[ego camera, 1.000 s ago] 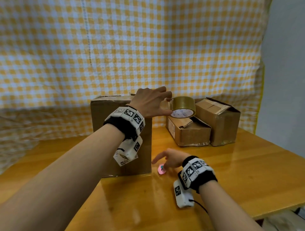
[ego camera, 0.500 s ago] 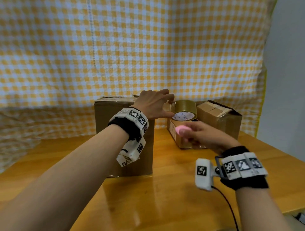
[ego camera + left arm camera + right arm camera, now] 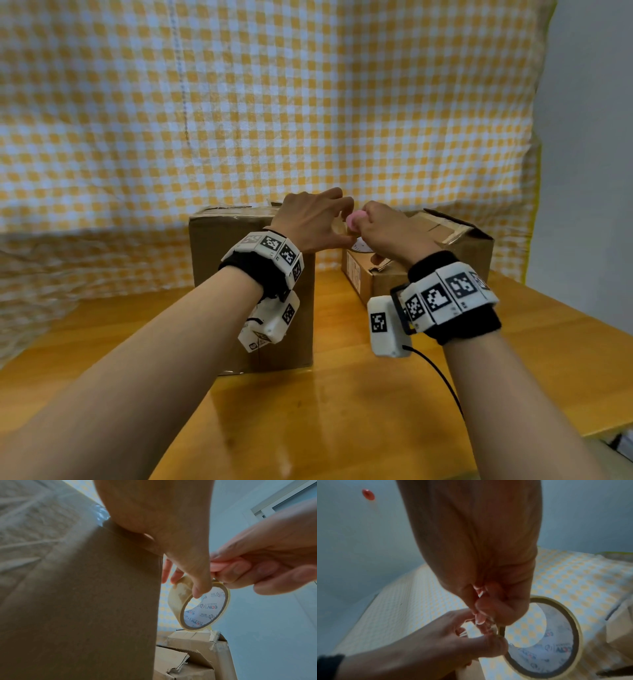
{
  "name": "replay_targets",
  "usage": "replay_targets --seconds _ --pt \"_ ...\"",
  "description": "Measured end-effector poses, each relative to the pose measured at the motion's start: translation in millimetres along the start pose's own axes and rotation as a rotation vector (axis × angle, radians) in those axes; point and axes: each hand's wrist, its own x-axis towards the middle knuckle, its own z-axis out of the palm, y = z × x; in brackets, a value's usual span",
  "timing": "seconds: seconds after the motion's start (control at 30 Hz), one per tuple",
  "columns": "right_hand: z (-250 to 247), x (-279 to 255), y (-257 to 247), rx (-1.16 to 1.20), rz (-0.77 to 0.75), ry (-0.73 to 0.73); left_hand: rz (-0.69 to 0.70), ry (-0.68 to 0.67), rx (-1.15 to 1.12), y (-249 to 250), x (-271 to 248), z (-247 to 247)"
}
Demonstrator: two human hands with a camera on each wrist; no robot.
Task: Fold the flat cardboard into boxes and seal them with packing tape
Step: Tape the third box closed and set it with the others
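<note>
A tall sealed cardboard box [image 3: 253,284] [image 3: 77,601] stands on the wooden table [image 3: 342,411]. Beside the box's top right corner my left hand [image 3: 342,224] [image 3: 185,586] pinches a roll of tan packing tape [image 3: 199,607] [image 3: 556,642], thumb on the near rim and fingers behind. In the head view the hands hide most of the roll. My right hand [image 3: 366,224] [image 3: 240,572] [image 3: 488,608] grips a small pink cutter [image 3: 356,219] [image 3: 221,565] and holds it against the top of the roll, touching the left fingers.
Two smaller cardboard boxes sit at the back right, a low one [image 3: 366,281] with a torn flap and a taller one [image 3: 462,240]. A yellow checked cloth [image 3: 274,102] hangs behind the table. A grey wall [image 3: 589,137] stands on the right.
My right hand picked the pink cutter up off the table and raised it to the tape roll. The left hand kept the roll at the box's top corner.
</note>
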Motion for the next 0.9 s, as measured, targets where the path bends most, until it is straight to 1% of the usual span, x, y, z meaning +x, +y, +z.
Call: replay_targets --seconds 0.13,0.27,0.33,0.53,0.77,0.9 --pt "5.9 2.5 -12.0 -0.202 -0.043 0.05 0.001 0.003 -0.007 0.4 -1.6 -1.6" --pt "16.0 10.2 -13.1 -0.254 -0.029 0.16 -0.005 0.0 -0.022 0.4 -3.7 -3.5" --pt "18.1 11.4 -12.8 -0.277 -0.011 0.147 0.004 -0.008 -0.016 1.0 -4.5 -4.1" --pt "11.7 11.3 -14.2 -0.292 0.001 0.101 0.015 -0.008 -0.008 3.4 -5.3 -5.5" --pt "25.6 14.9 -9.1 -0.266 -0.02 0.158 0.02 -0.014 -0.008 3.6 -4.8 -5.5" --pt "30.6 12.1 -11.2 -0.237 -0.003 0.156 0.018 -0.013 -0.004 3.2 -5.5 -6.0"
